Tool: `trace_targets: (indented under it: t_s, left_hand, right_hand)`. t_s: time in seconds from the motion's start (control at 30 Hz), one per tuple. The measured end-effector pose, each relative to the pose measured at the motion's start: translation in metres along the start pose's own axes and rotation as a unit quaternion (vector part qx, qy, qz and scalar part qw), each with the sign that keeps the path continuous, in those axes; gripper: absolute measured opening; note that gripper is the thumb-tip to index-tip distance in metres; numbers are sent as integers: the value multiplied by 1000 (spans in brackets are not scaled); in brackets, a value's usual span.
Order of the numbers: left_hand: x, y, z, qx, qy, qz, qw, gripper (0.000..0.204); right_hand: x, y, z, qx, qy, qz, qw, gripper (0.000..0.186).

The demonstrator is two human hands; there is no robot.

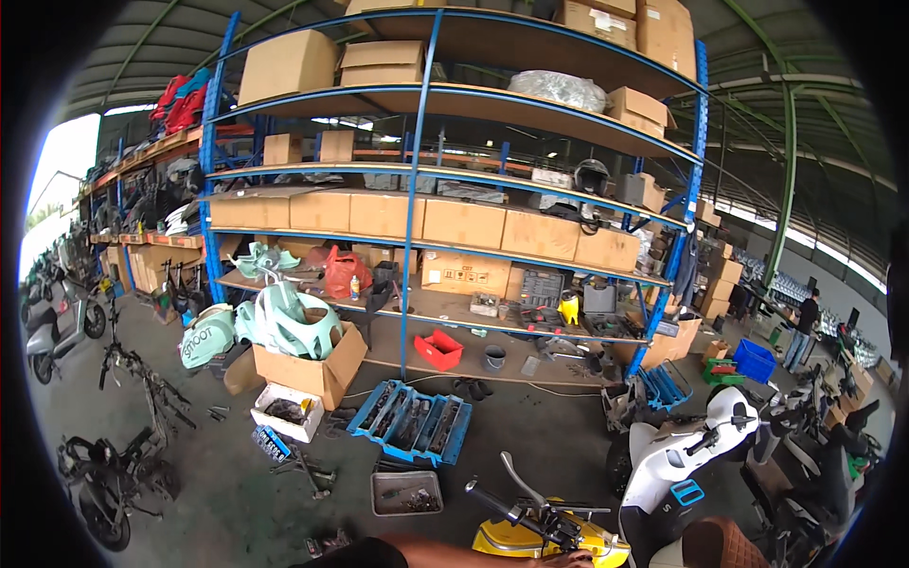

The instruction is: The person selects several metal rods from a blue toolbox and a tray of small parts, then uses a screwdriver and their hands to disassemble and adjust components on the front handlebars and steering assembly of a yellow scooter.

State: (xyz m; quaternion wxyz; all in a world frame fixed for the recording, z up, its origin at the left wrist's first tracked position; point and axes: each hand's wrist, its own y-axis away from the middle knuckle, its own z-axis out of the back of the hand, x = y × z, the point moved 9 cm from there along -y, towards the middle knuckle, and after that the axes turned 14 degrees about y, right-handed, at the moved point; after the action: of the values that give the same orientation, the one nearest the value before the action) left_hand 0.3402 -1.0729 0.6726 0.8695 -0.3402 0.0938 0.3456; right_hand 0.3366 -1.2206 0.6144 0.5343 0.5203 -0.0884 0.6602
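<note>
My left forearm, in a black sleeve, comes in along the lower edge. My left hand [566, 560] reaches the middle of the handlebar of a yellow scooter [502, 538]. The lower edge cuts the hand off, so its fingers and any grip are hidden. The scooter's black handlebar grip [492, 502] and silver brake lever [519, 476] point away to the left, untouched. My right hand is out of the picture. Just right of the yellow scooter stands a white scooter [668, 464], with a brown quilted seat [727, 544] near it.
Ahead, a blue open toolbox [412, 426] and a metal tray [407, 494] lie on the floor. Behind them rises a tall blue-framed shelf [417, 218] with cartons. A box of pale green panels [312, 364] and a stripped bike frame [123, 454] stand left. A person [805, 322] is far right.
</note>
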Motion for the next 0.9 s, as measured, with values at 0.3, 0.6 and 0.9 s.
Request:
trace_targets:
  t_s: [0.3,0.6,0.9]
  left_hand:
    - [1,-26,9,113,-6,37,993,26]
    - [-6,-52,6,174,-13,11,985,22]
    - [-3,-71,8,220,15,33,975,26]
  right_hand:
    - [41,-18,-23,-12,143,109,984,48]
    - [51,-14,-19,-117,285,244,920,39]
    - [16,-43,-5,-191,219,254,922,26]
